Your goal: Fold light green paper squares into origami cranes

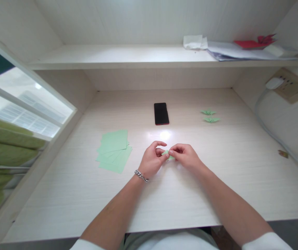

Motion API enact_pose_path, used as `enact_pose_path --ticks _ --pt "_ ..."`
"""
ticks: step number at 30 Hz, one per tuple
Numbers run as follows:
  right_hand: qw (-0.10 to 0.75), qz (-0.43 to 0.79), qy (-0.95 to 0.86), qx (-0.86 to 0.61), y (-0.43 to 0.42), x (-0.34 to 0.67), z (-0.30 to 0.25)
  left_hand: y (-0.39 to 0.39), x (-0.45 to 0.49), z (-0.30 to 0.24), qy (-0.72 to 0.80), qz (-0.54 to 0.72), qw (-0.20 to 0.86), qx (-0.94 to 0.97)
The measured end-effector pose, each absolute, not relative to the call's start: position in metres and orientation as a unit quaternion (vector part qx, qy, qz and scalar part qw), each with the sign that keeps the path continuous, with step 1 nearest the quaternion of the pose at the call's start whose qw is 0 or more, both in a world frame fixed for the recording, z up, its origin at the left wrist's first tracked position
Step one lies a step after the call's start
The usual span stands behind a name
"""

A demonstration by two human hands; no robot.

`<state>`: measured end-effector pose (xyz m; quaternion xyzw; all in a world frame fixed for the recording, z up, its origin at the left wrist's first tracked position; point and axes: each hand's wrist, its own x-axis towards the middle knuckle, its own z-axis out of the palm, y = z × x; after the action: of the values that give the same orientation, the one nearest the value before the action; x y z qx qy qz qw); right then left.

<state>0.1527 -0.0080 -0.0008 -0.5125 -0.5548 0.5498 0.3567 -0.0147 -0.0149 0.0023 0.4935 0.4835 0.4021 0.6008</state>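
Note:
A small folded piece of green paper (171, 157) is pinched between my two hands, above the front middle of the desk. My left hand (152, 158) grips its left side with thumb and fingers, the index finger curved out above it. From the right, my right hand (185, 155) pinches it between thumb and fingertips. Much of the paper is hidden behind my fingers. To the left lies a fanned stack of flat green paper sheets (114, 147). Two folded green paper cranes, a far one (208, 112) and a near one (211, 120), rest at the back right.
A black phone (161, 114) lies on the desk (180, 205) beyond my hands. The shelf (128, 55) above bears tissue (194, 42), papers (240, 51) and a red folded paper (266, 39). A charger cable (262, 121) runs down the right wall. A green curtain (5, 156) hangs at left.

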Motion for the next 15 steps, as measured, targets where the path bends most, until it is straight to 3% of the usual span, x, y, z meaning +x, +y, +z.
enact_pose_path --ticks 15 --pt "0.404 0.523 -0.535 -0.526 -0.008 0.1497 -0.0082 -0.011 -0.0156 -0.0006 0.471 0.414 0.635 0.451"
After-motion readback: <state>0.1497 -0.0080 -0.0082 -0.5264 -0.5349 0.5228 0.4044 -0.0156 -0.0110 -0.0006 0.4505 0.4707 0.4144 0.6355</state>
